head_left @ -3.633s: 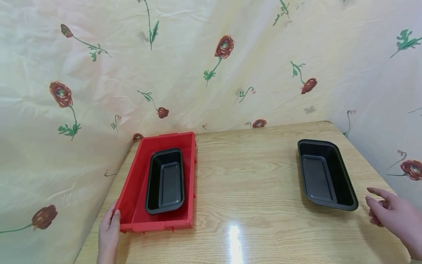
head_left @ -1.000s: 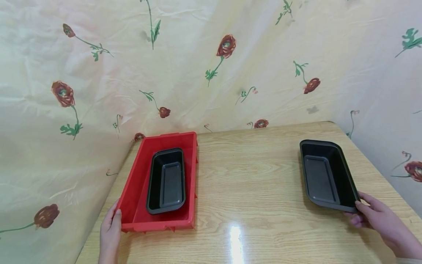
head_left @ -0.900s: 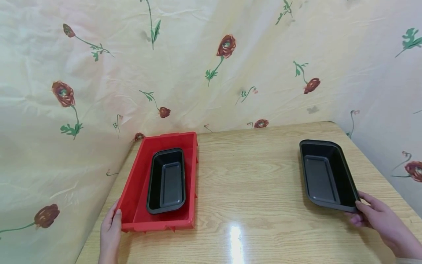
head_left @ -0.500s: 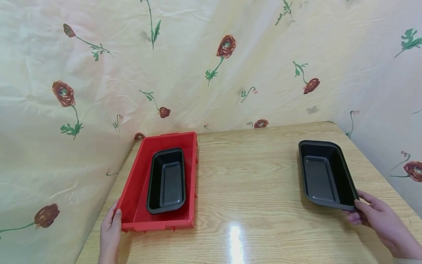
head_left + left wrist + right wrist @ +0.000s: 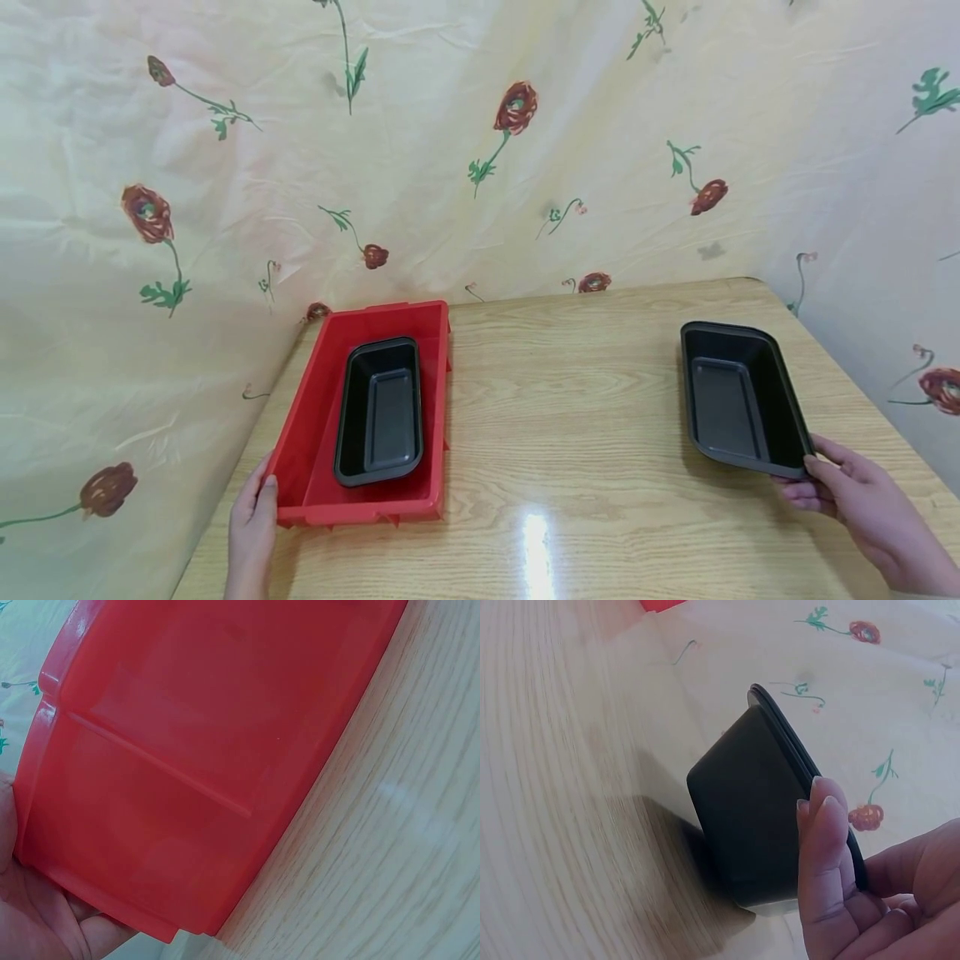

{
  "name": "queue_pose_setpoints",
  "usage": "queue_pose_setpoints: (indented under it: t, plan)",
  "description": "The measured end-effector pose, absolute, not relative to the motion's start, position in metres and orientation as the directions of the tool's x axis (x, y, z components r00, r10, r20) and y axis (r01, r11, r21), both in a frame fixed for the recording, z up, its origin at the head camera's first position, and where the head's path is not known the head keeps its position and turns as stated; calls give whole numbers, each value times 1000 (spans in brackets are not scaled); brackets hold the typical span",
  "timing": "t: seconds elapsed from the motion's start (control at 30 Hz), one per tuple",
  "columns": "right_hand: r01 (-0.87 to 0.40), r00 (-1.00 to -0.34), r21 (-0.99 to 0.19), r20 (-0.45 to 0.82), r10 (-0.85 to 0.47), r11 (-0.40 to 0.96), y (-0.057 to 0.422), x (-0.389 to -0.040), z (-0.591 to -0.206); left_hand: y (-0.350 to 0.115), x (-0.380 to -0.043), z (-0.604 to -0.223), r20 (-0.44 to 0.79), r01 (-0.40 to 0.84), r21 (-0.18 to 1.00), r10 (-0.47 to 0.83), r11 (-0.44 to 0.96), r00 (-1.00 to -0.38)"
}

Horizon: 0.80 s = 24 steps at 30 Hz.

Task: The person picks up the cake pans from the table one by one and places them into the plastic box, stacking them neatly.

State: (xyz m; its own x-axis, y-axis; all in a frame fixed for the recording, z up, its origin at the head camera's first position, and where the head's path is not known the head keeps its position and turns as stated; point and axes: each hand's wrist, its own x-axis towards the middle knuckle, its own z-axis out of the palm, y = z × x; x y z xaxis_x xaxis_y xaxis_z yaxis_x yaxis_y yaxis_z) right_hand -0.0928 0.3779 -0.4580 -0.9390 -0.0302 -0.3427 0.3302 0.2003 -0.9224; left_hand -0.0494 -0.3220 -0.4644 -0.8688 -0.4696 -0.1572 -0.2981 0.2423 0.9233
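My left hand point(image 5: 251, 529) grips the near left corner of a red plastic tray point(image 5: 303, 492), thumb on the rim. A black loaf pan point(image 5: 392, 412) sits inside that tray. In the left wrist view, fingers point(image 5: 101, 934) reach under the lower end of the tray point(image 5: 180, 780). Over on the right, my right hand point(image 5: 862, 504) pinches the near right corner of a second black loaf pan point(image 5: 723, 404). The right wrist view has the thumb on one side of the pan's point(image 5: 746, 802) rim and the fingers on its outer wall. Both pans hold nothing.
Everything stands on a wood-grain table point(image 5: 570, 400), with bare wood between the tray and the second pan. Flower-patterned sheeting point(image 5: 420, 150) rises behind the table and along both sides. A light reflection shows on the near part of the tabletop.
Earlier my right hand hovered beside the second loaf pan; it has since taken hold of the pan's corner. During the last second that pan shifts only very slightly. My left hand stays on the tray.
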Motion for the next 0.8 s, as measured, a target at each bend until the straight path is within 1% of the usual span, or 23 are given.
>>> queue_pose_setpoints:
  t: [0.07,0.23,0.53,0.8]
  plan:
    - [330,-941,-933,-337,-27,144,378,-92,-459,-322,-50,-465,-163,-305,921,-471,243,-867]
    - [329,-943,-941,-332,-24,84,376,-89,-460,-322,-50,-464,-164,-306,921,-474,240,-865]
    - [366,-929,-924,-369,-7,111,371,-89,-455,-320,-49,-462,-167,-303,925,-471,228,-866]
    - [346,-937,-936,-348,-19,64,371,-87,-462,-322,-50,-463,-182,-325,915,-472,240,-862]
